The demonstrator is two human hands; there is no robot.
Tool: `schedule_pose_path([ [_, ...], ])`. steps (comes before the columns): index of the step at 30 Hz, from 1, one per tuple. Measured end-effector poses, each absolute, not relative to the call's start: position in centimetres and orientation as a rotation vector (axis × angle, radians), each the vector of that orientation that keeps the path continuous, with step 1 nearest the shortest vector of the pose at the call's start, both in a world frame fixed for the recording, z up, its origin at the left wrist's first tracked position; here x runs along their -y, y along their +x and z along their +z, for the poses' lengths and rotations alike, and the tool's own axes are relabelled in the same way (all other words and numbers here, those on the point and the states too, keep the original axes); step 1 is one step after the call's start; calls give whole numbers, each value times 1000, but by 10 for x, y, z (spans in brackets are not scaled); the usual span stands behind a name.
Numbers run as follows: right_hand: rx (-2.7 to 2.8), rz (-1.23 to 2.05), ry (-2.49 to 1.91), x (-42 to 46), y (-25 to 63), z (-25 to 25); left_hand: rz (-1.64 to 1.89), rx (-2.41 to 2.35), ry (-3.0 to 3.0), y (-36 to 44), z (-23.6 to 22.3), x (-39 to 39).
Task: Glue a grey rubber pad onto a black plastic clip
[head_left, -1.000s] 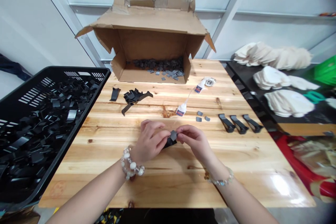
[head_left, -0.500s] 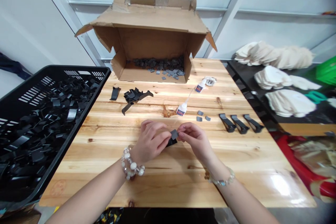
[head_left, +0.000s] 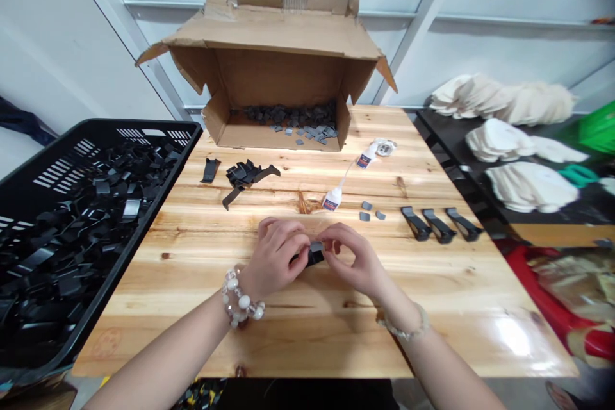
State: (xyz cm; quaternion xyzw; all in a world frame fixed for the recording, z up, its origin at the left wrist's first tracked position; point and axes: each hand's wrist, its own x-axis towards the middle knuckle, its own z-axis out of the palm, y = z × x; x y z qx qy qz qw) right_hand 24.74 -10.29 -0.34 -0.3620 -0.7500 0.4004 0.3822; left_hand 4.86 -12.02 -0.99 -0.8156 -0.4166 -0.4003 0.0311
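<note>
While the left fingers (head_left: pixel 288 242) stay closed on one black clip (head_left: pixel 307 260) near mid-table, the right fingers (head_left: pixel 334 235) press one grey pad (head_left: pixel 316 247) onto it, lower than half a second earlier. Farther right on the table (head_left: pixel 288 339) lie three grey pads (head_left: pixel 366 205) and three black clips (head_left: pixel 416 224); two glue bottles (head_left: pixel 332 198) lie far. Cardboard box (head_left: pixel 278 77) far, black crate (head_left: pixel 120 131) left.

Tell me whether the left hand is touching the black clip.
Touching: the head view shows the left hand closed on the black clip, its fingers against the clip's left end.
</note>
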Motion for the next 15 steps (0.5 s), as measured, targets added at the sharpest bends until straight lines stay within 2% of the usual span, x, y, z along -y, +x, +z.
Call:
schedule_pose_path([
  [4, 2131, 783, -917, 104, 245, -1, -1140, 1290, -2509, 50, -13, 119],
  [15, 2036, 708, -824, 109, 247, -7, -1141, 922, -2335, 48, 0, 131],
])
